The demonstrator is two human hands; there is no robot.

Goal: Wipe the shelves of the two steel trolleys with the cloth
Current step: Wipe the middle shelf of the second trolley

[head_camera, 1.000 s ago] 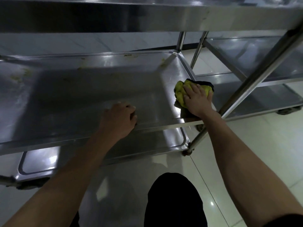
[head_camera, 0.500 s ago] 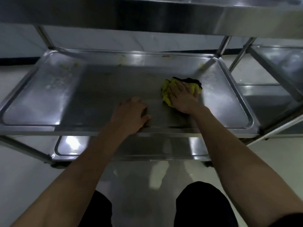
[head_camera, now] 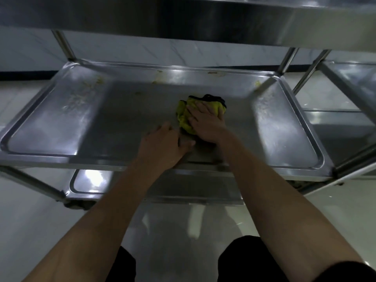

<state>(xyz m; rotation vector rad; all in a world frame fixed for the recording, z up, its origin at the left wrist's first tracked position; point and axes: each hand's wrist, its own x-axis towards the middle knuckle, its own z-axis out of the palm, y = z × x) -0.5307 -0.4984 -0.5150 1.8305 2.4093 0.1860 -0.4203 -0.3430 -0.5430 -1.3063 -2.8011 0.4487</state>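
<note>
The steel trolley's middle shelf (head_camera: pixel 61 123) fills the view, with yellowish smears along its back rim and left side. A crumpled yellow cloth (head_camera: pixel 184 117) with a dark edge lies near the shelf's middle. My right hand (head_camera: pixel 205 123) presses flat on the cloth, fingers spread and straight. My left hand (head_camera: pixel 162 147) rests on the shelf near its front rim, just left of the cloth, thumb pointing toward my right hand. A second steel trolley (head_camera: pixel 350 110) stands to the right.
The top shelf (head_camera: pixel 183 19) overhangs close above. The bottom shelf (head_camera: pixel 89 180) shows below the front rim. Upright posts (head_camera: pixel 63 45) stand at the corners. A pale tiled floor (head_camera: pixel 30 231) surrounds the trolleys; my dark-clad knees are at the bottom.
My right hand has slid the cloth from the shelf's right front corner leftward to the middle. The view has shifted right along the trolley. My left hand stays near the front rim.
</note>
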